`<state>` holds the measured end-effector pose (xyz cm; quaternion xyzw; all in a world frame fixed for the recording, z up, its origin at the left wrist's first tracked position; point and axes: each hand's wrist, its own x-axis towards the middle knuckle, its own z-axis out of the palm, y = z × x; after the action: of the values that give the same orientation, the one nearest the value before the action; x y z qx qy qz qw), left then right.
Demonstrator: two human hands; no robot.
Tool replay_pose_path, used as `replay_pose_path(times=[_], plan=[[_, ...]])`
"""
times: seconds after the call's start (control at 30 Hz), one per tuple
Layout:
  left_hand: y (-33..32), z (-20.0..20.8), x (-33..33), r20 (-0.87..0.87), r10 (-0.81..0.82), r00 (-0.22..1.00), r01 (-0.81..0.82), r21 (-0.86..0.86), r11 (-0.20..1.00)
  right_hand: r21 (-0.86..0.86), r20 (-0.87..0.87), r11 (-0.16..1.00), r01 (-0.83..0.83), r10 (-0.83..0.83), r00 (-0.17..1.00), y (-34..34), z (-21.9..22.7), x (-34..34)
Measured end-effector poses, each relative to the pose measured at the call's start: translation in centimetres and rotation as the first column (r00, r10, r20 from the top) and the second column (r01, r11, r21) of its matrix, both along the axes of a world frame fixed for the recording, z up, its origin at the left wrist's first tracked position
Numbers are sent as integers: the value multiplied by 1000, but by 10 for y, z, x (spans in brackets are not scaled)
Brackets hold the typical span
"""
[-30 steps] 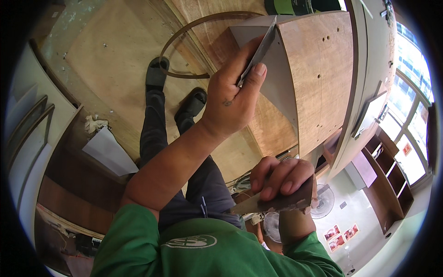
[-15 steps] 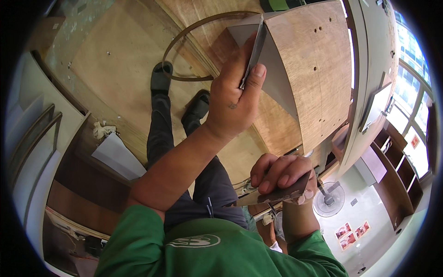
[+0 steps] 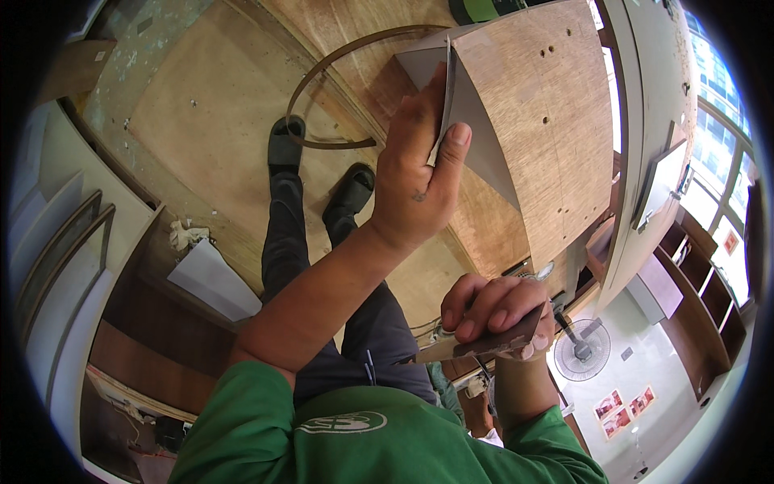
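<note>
Head view is showing both hands at work; which step are you reading from it?

I'm judging that the person is handling and lining up thin strips close to a plywood-sided box [image 3: 556,105], which is standing right of upper centre

How is the left hand [image 3: 419,181] being set?

It is pinching a thin pale strip [image 3: 446,105] at upper centre, the thumb lying along one side and the fingers curling behind the other, with only the strip's thickness parting them. The strip is showing almost edge-on, right beside the box's edge; whether it is touching, I'm not able to tell

And the right hand [image 3: 500,306]?

Right of centre, lower down, it is gripping a brown strip [image 3: 508,337], fingers bending closely over it. That strip's lower edge is looking ragged

Is the curved band [image 3: 330,146] joining either strip?

It is looping at upper centre, partly behind the left hand, and I'm not seeing where its ends are going

What is the next move calling for?

In my judgement, it is calling for a firm left pinch and a right grip that isn't creasing the brown strip
</note>
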<state>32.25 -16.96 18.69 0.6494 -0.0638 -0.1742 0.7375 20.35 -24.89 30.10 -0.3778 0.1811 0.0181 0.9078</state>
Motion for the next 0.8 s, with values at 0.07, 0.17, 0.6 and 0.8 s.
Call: replay_pose_path(times=[0.07, 0.17, 0.6, 0.8], plan=[[-1, 0, -1, 17, 2, 1000, -2, 11, 1000, -3, -1, 1000, 4, -4, 1000, 0, 0, 0], [-4, -1, -3, 36, 4, 999, -5, 27, 1000, -6, -10, 1000, 27, -27, 1000, 0, 1, -1], [-13, -20, -5, 252, 21, 968, -50, 111, 993, -2, 0, 999, 49, -49, 999, -3, 0, -3], [-20, -27, -9, 300, 14, 954, -66, 162, 985, -7, -9, 997, 82, -82, 997, -5, -1, -4]])
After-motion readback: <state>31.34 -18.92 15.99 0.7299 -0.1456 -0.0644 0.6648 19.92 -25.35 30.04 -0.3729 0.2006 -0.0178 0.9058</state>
